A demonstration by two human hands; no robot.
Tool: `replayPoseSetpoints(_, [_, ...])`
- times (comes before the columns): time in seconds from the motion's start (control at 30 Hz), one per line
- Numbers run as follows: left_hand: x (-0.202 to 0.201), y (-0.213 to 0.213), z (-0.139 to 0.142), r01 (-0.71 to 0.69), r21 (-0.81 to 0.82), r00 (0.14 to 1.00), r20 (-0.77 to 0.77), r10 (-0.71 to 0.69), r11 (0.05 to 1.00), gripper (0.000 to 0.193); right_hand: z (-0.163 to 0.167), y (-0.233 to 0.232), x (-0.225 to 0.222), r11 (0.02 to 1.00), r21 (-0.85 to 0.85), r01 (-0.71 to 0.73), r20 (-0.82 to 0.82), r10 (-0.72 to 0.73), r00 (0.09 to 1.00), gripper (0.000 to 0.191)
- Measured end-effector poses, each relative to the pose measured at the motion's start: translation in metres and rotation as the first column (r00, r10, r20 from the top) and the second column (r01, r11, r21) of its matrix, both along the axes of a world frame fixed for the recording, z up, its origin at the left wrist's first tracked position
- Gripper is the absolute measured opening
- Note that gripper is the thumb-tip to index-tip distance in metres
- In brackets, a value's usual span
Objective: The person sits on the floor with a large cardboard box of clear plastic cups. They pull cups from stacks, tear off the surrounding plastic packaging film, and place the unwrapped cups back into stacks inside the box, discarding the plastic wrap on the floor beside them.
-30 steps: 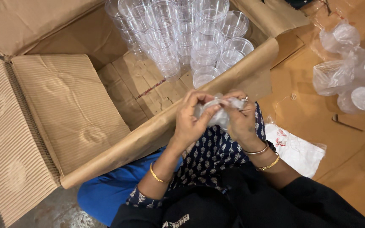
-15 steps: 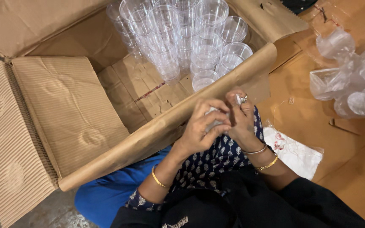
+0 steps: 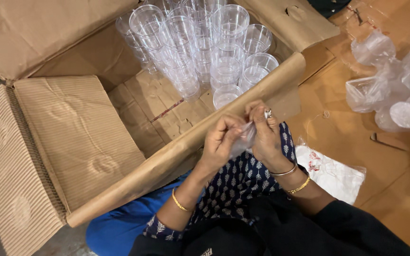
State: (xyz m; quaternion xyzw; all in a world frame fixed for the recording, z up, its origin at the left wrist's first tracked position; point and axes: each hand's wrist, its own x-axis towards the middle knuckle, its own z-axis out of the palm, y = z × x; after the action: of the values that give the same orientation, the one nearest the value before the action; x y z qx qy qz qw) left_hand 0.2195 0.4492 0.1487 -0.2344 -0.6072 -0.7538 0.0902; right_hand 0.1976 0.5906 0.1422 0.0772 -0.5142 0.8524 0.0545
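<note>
1. Leftmost, a corrugated cardboard flap (image 3: 58, 147) lies folded outward from the open cardboard box (image 3: 134, 102), its ribbed side up.
2. Inside the box, stacks of clear plastic cups (image 3: 200, 52) stand upright, crowded toward the far right corner; the near left part of the box floor is bare cardboard.
3. Left hand (image 3: 220, 142) is raised over the box's near rim, fingers bent and pinched together on a small clear plastic bag (image 3: 244, 137).
4. Right hand (image 3: 266, 135) meets it from the other side, fingertips clamped on the same bag; the bag is held between both hands, just above the near rim and the person's lap.
5. A flat white plastic packet (image 3: 335, 175) lies on the brown cardboard sheet (image 3: 404, 189), just right of the right forearm.
6. Toward the sheet's far right edge, loose clear bags holding cups (image 3: 395, 90) lie in a heap, well apart from the hands.
</note>
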Motion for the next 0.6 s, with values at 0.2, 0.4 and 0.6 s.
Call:
replayPoseSetpoints(0.2, [0.000,-0.007,-0.003,0.116,0.390,0.843,0.448,-0.298,0.914,0.016,-0.013,0.018,-0.010,0.962,-0.205,-0.180,0.122,0.208,0.970,0.036])
replayPoseSetpoints(0.4, [-0.019,-0.057,0.049,0.205,0.198,0.784,0.553,-0.282,0.958,0.017,-0.009,0.082,-0.016,0.935,0.122,-0.332,0.391,0.262,0.882,0.017])
replayPoseSetpoints(0.6, [-0.048,-0.070,0.065,0.445,0.175,0.701,0.542,-0.463,0.878,0.030,0.036,0.119,-0.024,0.870,0.283,-0.404,0.332,0.307,0.892,0.026])
